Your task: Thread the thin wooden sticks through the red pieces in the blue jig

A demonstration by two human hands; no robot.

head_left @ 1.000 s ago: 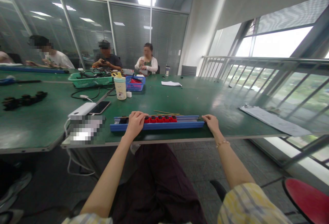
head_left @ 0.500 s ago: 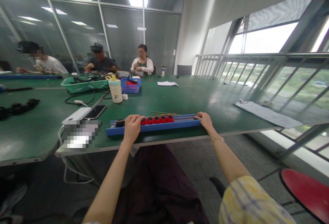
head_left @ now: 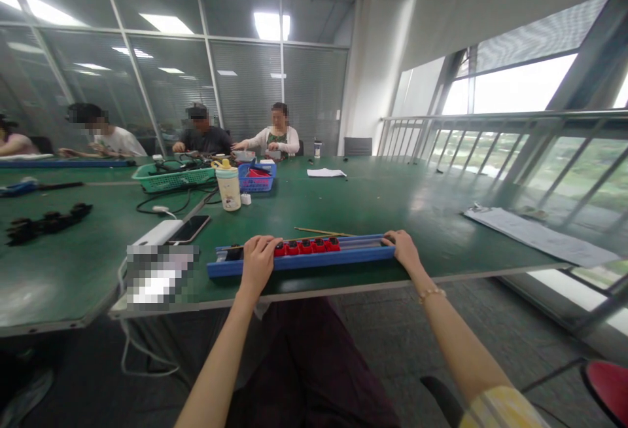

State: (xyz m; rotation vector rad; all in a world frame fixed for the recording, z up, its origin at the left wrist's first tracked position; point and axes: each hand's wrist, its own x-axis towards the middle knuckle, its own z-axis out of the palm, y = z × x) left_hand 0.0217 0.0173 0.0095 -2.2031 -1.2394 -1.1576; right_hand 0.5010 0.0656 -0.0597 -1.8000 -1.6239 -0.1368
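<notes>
A long blue channel-shaped tray (head_left: 314,262) lies along the near side of the green table. Several red blocks with black tops (head_left: 306,247) stand in a row in its middle. My left hand (head_left: 258,261) is closed over the tray just left of that row, its fingertips by the leftmost red block. Left of this hand, a black piece (head_left: 234,252) sits in the tray. At the tray's right end my right hand (head_left: 403,248) is closed, with a small dark part (head_left: 387,241) at its fingertips. Thin golden sticks (head_left: 321,231) lie just behind the tray.
A phone (head_left: 193,229), a white power bank (head_left: 157,235) and a cream bottle (head_left: 229,187) stand left. Behind are a green basket (head_left: 174,181) and a blue basket (head_left: 258,182). A clipboard (head_left: 534,235) lies right. Several people sit across the table.
My view has tilted up and turned slightly left. Both hands stay on the tray, in nearly the same spots. A person across the table has stretched out an arm.
</notes>
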